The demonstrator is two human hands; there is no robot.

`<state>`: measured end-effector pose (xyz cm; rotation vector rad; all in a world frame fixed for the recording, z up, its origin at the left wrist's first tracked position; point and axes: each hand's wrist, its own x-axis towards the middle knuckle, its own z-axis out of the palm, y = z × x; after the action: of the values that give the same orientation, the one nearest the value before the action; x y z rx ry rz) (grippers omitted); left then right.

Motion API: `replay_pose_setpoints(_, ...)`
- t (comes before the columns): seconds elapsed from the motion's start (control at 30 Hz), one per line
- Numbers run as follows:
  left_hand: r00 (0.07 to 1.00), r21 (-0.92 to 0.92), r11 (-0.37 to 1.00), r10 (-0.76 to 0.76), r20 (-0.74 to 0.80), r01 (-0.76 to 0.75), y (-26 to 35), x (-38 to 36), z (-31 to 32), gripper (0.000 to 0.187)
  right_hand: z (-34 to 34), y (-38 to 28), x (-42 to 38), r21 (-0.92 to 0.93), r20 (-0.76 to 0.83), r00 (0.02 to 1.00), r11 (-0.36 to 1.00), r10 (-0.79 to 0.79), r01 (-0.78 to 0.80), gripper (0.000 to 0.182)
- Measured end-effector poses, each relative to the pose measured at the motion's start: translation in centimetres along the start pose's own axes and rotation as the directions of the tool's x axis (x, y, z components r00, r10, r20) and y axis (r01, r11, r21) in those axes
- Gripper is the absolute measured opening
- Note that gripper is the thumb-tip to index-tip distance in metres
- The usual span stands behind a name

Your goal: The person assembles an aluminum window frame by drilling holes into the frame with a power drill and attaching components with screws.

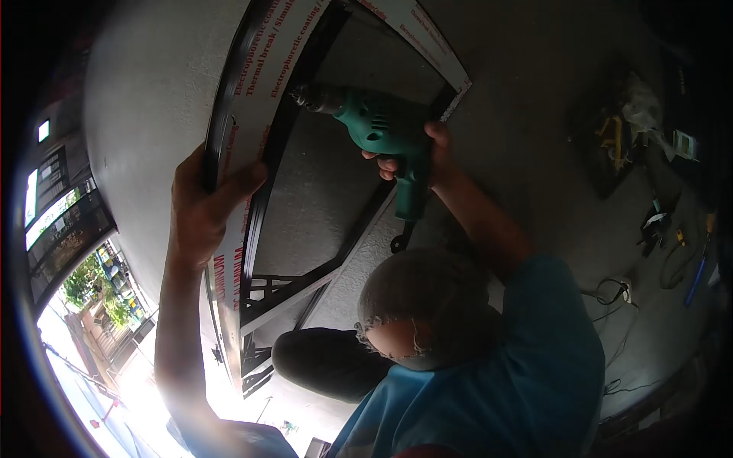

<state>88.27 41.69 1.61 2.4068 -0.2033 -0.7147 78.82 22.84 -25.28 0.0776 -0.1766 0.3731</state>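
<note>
A metal window or door frame (259,99), covered in white protective film with red lettering, stands tilted before me. My left hand (210,198) is closed around its left bar, thumb on the printed face. My right hand (424,156) grips the handle of a green power drill (382,122). The drill lies sideways across the frame's opening, its chuck (317,98) pointing left, right at the inner edge of the left bar. Below the drill handle, a short black cord end shows. My bent knee (420,305), in torn grey cloth, is under the drill.
On the grey floor to the right lie a yellow-handled tool (611,141), a clear plastic bag (645,111), a dark tool (655,225), a long blue tool (696,278) and a plug with thin cords (626,291). Bright daylight comes in at lower left.
</note>
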Motion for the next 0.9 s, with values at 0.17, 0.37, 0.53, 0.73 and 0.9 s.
replay_pose_setpoints(0.17, 0.998, -0.007, 1.0, -0.018, 0.06, 0.018, 0.5, 0.3, -0.3, 0.039, -1.2, -0.5, 0.5, 0.049, 0.062, 0.998, 0.998, -0.032, 0.029, 0.081)
replay_pose_setpoints(0.37, 0.999, -0.081, 0.996, 0.023, 0.028, -0.02, -0.3, 0.1, 0.0, 0.042, 0.6, -3.2, -0.2, -0.159, -0.035, 0.998, 0.986, 0.049, -0.054, 0.082)
replay_pose_setpoints(0.53, 0.989, 0.099, 0.984, 0.146, 0.016, -0.147, -2.0, 0.4, -0.2, 0.048, 3.4, -5.7, -3.6, -0.39, -0.269, 0.963, 0.914, 0.006, -0.115, 0.082)
replay_pose_setpoints(0.73, 0.987, 0.11, 0.983, 0.151, -0.054, -0.144, -1.7, 0.6, 0.2, 0.054, 15.0, -10.2, -12.7, -0.667, -0.376, 0.921, 0.719, -0.1, -0.194, 0.071)
replay_pose_setpoints(0.9, 0.988, 0.033, 0.988, 0.154, 0.011, -0.154, -1.2, 0.2, 0.1, 0.057, 30.5, -12.7, -21.1, -0.904, -0.409, 0.746, 0.345, -0.525, -0.253, 0.071)
